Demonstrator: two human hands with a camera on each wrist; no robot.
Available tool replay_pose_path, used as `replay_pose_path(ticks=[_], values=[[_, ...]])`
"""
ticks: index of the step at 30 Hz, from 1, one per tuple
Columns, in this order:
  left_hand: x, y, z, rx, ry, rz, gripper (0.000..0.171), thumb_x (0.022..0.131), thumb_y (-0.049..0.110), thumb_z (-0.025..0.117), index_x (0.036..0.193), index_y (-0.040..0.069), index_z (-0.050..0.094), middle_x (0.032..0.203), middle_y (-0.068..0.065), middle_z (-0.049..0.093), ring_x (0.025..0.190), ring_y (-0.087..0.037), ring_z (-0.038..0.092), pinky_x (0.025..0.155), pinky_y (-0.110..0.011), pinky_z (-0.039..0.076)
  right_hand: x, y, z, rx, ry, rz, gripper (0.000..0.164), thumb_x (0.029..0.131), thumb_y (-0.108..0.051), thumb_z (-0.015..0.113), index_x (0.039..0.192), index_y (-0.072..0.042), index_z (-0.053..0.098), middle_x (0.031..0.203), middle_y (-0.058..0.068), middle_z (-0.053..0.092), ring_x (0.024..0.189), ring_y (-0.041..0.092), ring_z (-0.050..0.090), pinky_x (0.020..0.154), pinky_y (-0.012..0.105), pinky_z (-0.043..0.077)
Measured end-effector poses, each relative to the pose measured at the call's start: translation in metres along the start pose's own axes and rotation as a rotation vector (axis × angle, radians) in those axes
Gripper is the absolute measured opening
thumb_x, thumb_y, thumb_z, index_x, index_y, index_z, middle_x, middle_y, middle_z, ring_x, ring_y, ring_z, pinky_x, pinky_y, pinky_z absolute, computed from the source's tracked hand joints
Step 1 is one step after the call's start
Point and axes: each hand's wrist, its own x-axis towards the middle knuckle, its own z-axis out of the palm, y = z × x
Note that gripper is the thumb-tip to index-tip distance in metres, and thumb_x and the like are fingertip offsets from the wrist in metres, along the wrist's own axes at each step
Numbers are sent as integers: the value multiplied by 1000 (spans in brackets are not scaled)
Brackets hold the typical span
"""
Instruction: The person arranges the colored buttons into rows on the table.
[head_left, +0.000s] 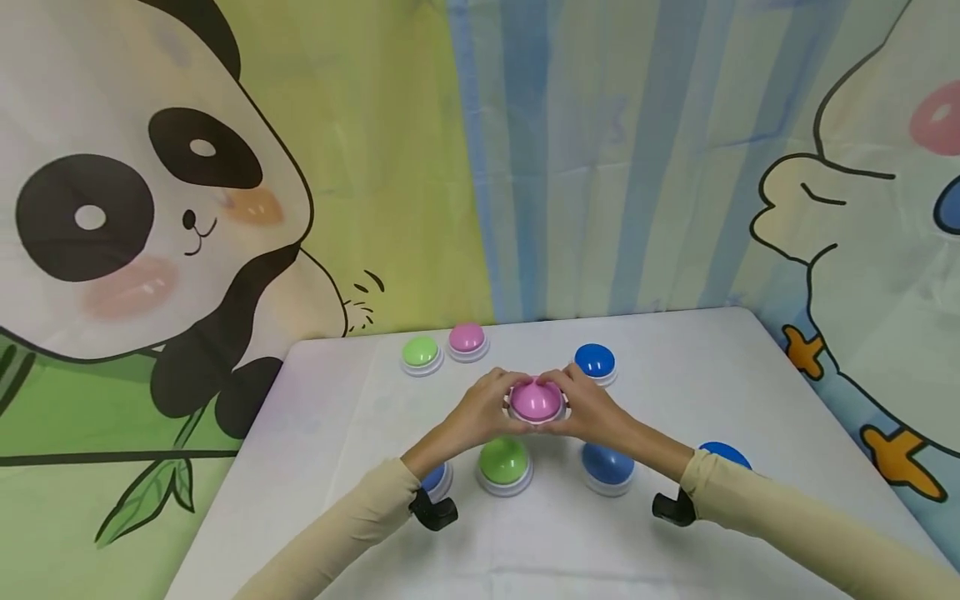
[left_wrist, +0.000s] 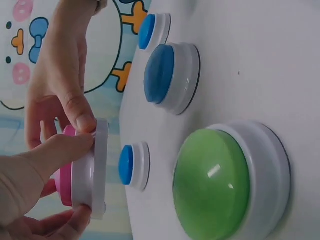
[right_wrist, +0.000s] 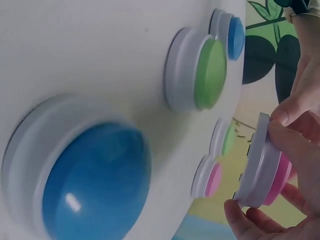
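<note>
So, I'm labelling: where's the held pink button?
In the head view, the pink button is between both hands, slightly right of centre, above the nearer green button.

white surface [head_left: 675, 375] w/ 4 blue buttons [head_left: 608, 464], 2 green buttons [head_left: 503, 461] & 1 pink button [head_left: 467, 337] on it, pink's in back nxt to a green
</note>
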Motion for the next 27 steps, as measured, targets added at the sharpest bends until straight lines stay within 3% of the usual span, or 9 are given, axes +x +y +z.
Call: replay_pose_path(ticks=[8, 13, 21, 27], values=[[-43, -34, -25, -20, 44, -52, 69, 72, 29, 86, 132, 13, 56, 113, -2, 59, 98, -11, 59, 82, -21, 55, 22, -31, 36, 56, -54, -51, 66, 75, -37, 83, 130, -16, 55, 109, 5, 52, 102, 14, 53, 89, 34, 57], [-57, -43, -29, -35, 51, -40, 68, 73, 26, 86, 132, 12, 55, 115, -4, 59, 99, -13, 61, 82, -22, 56, 25, -39, 45, 124, -88, -28, 64, 75, -29, 84, 131, -17, 54, 114, 6, 51, 107, 17, 53, 91, 38, 56], [-94, -22, -25, -14, 55, 21, 70, 69, 25, 88, 130, 12, 57, 114, -3, 59, 97, -12, 62, 79, -19, 56, -7, -55, 40, 175, -184, -118, 60, 79, -20, 81, 132, -15, 53, 118, 6, 52, 108, 17, 53, 84, 35, 59], [-126, 0, -14, -10, 40, 95, 69, 66, 27, 90, 126, 13, 60, 112, 0, 60, 95, -9, 58, 77, -17, 54, -44, -66, 42, 207, -240, -116, 59, 76, -24, 83, 127, -18, 54, 115, 1, 50, 105, 14, 52, 80, 26, 58]])
